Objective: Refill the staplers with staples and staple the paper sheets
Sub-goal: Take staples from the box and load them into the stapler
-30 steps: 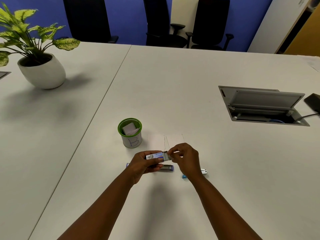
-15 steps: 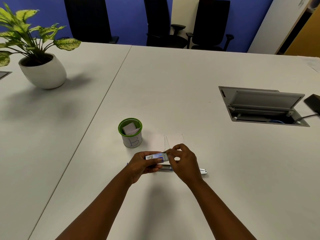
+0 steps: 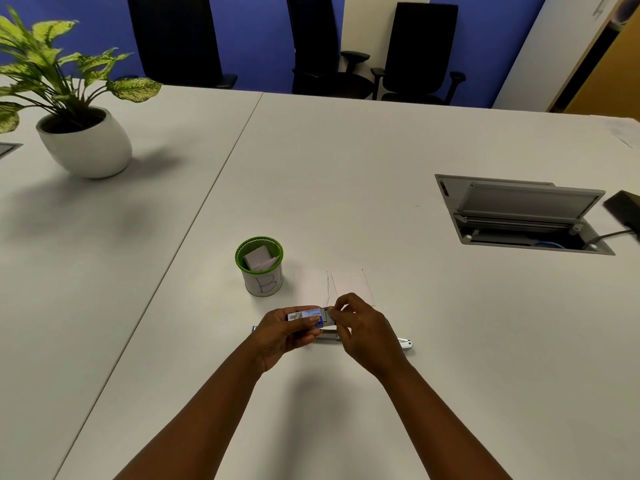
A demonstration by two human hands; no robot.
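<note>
A small staple box (image 3: pixel 304 316) is held above the table (image 3: pixel 346 168) in the left hand (image 3: pixel 280 336), while its open end is pinched by the right hand (image 3: pixel 363 329) fingers. The staplers (image 3: pixel 329 336) lie beneath, apparently unfilled; the paper sheets (image 3: pixel 332 285) remain unstapled.

Blue wall (image 3: pixel 249 36), black office chairs (image 3: pixel 420 46) (three), white tables (image 3: pixel 346 168), potted plant (image 3: pixel 83 140)

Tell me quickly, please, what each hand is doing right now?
Left hand: closed around the small white-and-blue cardboard staple box, held above the table.
Right hand: fingertips pinched at the box's open grey end; whether it grips staples cannot be told.
</note>
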